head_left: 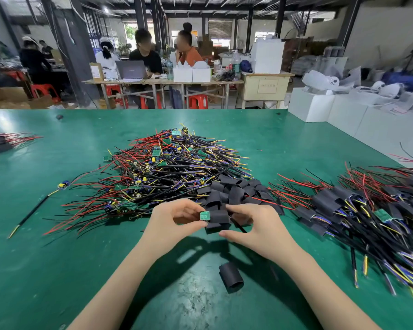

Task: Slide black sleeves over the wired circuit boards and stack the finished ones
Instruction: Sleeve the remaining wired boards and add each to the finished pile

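— What have the hands got?

— I see my left hand pinching a small green circuit board between thumb and fingertips. My right hand has thumb and fingers curled round a black sleeve. The board's green end pokes out of the sleeve's left mouth, so it is partly inside. Both are held just above the green table, in front of me.

— Where is the rest of the stock?

— Loose on the table, nothing boxed. A big heap of bare wired boards lies behind my hands, red, black and yellow leads running every way. A pile of empty sleeves touches its right side, just behind the right hand. One lone sleeve lies near me, between my forearms.

— And the finished ones?

— A stack of sleeved boards sits on my right, wires fanning outward. A smaller bundle rests at the far left edge.

— Any containers at all?

— White boxes stand beyond the table's right side; I cannot tell their contents.
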Demonstrator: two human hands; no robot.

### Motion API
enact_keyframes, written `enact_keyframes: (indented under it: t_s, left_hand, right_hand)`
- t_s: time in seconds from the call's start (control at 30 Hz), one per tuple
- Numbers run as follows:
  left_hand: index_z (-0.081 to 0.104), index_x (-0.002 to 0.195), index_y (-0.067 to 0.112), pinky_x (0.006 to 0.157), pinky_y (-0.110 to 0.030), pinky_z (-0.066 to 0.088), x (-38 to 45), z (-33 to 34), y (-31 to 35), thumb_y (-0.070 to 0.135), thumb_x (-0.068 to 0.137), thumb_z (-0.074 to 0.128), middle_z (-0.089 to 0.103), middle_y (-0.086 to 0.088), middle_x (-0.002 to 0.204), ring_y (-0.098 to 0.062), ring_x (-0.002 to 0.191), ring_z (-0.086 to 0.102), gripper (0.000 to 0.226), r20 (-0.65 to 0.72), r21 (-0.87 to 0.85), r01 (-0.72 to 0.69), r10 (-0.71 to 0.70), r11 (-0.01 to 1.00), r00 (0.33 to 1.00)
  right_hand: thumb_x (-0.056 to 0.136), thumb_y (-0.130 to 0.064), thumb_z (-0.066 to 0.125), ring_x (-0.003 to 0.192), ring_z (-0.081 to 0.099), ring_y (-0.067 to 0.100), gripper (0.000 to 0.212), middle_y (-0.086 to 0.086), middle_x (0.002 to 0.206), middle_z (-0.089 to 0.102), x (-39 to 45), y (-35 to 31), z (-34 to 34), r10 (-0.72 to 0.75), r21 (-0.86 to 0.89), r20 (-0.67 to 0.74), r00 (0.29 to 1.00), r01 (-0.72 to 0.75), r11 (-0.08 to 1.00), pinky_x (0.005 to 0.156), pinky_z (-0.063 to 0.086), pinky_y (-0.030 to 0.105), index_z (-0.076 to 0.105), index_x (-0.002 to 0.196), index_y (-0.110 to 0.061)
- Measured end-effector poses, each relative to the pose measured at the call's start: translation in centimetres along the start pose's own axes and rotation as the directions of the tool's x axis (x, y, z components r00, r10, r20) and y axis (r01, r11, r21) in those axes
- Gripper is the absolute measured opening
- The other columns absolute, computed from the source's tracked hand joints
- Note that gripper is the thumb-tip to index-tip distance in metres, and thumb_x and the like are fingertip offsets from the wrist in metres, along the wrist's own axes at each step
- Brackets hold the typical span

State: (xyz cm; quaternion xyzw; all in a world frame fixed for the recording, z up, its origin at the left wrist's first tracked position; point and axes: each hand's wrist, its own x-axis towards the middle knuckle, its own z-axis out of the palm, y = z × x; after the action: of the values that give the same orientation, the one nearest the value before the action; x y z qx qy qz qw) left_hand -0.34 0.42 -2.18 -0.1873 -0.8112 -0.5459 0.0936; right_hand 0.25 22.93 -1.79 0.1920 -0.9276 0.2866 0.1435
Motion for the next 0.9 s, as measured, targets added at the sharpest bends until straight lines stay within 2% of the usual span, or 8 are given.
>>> enact_keyframes:
  t_s: [0.07, 0.13, 0.3, 0.5, 0.77, 0.9]
  left_hand:
    - [0.073, 0.085, 0.019, 0.071, -0.016, 0.054, 0.0, -0.1, 0.1, 0.009, 0.071, 0.085, 0.075, 0.005, 0.08, -0.01, 0.074, 0.071, 0.022, -0.021, 0.023, -0.006, 0.006, 1.0, 1.0]
    - [0.072, 0.082, 0.019, 0.068, -0.014, 0.052, -0.1, 0.0, 0.1, 0.008, 0.07, 0.086, 0.074, 0.009, 0.077, -0.007, 0.07, 0.07, 0.021, -0.025, 0.039, -0.006, 0.007, 0.999, 1.0]
    - [0.072, 0.08, 0.017, 0.065, -0.013, 0.051, -0.2, 0.1, 0.1, 0.008, 0.07, 0.086, 0.074, 0.009, 0.075, -0.006, 0.066, 0.069, 0.019, -0.029, 0.07, 0.0, 0.002, 0.998, 1.0]
    - [0.073, 0.081, 0.015, 0.065, -0.017, 0.053, -0.4, 0.8, 0.0, 0.006, 0.069, 0.086, 0.073, 0.002, 0.073, -0.01, 0.063, 0.068, 0.02, 0.021, 0.086, -0.009, 0.008, 0.996, 1.0]
    - [0.073, 0.079, 0.012, 0.066, -0.026, 0.057, -0.3, 1.0, -0.3, 0.006, 0.068, 0.086, 0.073, 0.001, 0.071, -0.012, 0.064, 0.068, 0.018, 0.048, 0.166, -0.008, 0.0, 0.986, 0.999]
    - [0.071, 0.076, 0.012, 0.062, -0.018, 0.052, -0.4, 1.4, -0.5, 0.007, 0.068, 0.086, 0.07, 0.0, 0.069, -0.004, 0.06, 0.063, 0.018, 0.08, 0.207, 0.003, -0.02, 0.978, 0.997]
  right_hand:
    - [0.075, -0.06, 0.067, 0.084, 0.062, 0.009, 0.049, -0.012, 0.096, 0.07, 0.0, 0.1, 0.0, 0.013, -0.081, 0.04, 0.999, -0.01, 0.997, 0.08, 0.049, 0.03, 0.069, 0.114, -0.03]
    - [0.082, -0.058, 0.06, 0.083, 0.059, 0.014, 0.041, -0.007, 0.088, 0.068, 0.0, -0.1, 0.3, -0.012, -0.154, 0.096, 0.995, 0.026, 0.988, 0.076, 0.048, 0.033, 0.069, 0.103, -0.024]
    - [0.088, -0.057, 0.05, 0.086, 0.056, 0.017, 0.039, -0.004, 0.086, 0.062, -0.2, -0.3, 0.5, -0.033, -0.264, 0.156, 0.987, 0.074, 0.962, 0.076, 0.046, 0.034, 0.063, 0.092, -0.02]
    - [0.091, -0.048, 0.048, 0.09, 0.056, 0.018, 0.031, -0.005, 0.088, 0.061, -0.2, -0.6, 0.5, -0.065, -0.277, 0.14, 0.988, 0.102, 0.956, 0.073, 0.043, 0.034, 0.064, 0.103, -0.025]
    - [0.093, -0.049, 0.042, 0.1, 0.057, 0.019, 0.034, -0.005, 0.097, 0.063, -0.3, -0.5, 0.8, -0.084, -0.424, 0.199, 0.976, 0.163, 0.891, 0.076, 0.041, 0.032, 0.063, 0.107, -0.026]
    - [0.094, -0.045, 0.043, 0.105, 0.056, 0.023, 0.033, 0.0, 0.101, 0.063, -0.3, -0.7, 1.0, -0.093, -0.448, 0.203, 0.975, 0.177, 0.876, 0.08, 0.043, 0.034, 0.062, 0.103, -0.019]
